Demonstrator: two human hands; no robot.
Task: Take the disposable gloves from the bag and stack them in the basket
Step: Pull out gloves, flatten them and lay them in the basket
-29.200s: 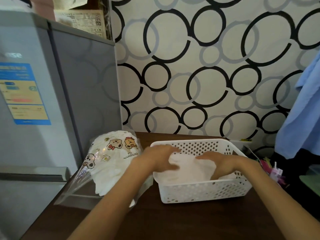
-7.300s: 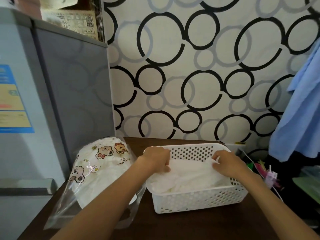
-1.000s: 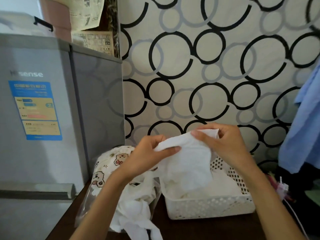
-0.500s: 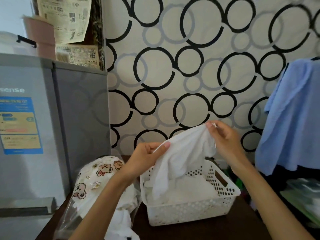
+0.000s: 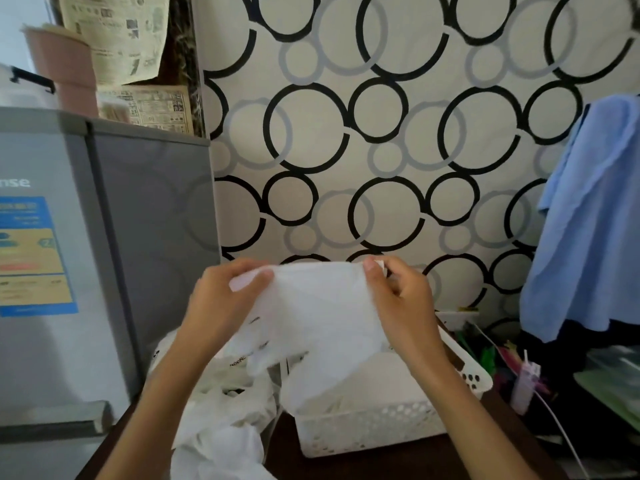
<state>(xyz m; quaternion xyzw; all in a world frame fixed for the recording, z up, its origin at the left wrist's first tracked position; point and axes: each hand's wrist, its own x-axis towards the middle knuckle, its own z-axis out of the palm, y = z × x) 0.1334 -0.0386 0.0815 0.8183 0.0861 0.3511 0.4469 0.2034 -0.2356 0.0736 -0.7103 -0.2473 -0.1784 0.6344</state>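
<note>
Right, nearest to us, loose gloves (image 5: 221,445) are spilling out of the bag (image 5: 239,382) onto the table just left of the basket (image 5: 367,431), and that heap is looking ready to slide toward the table edge if an arm brushes it. Above the basket, the left hand (image 5: 221,306) and right hand (image 5: 401,306) are pinching the top corners of one thin white glove (image 5: 318,327), thumbs pressing it against curled fingers, stretching the cuff edge flat. It is hanging in the air over the basket's left half, long axis running down and slightly left, cuff up, finger end drooping toward the stack already inside. Being so flimsy, it could crumple or drift as it is being lowered, I reckon, landing skewed or draping over the basket's left rim beside the bag. Beyond the basket, a blue cloth (image 5: 588,237) is hanging to its right, a grey fridge (image 5: 104,254) standing to its left.
</note>
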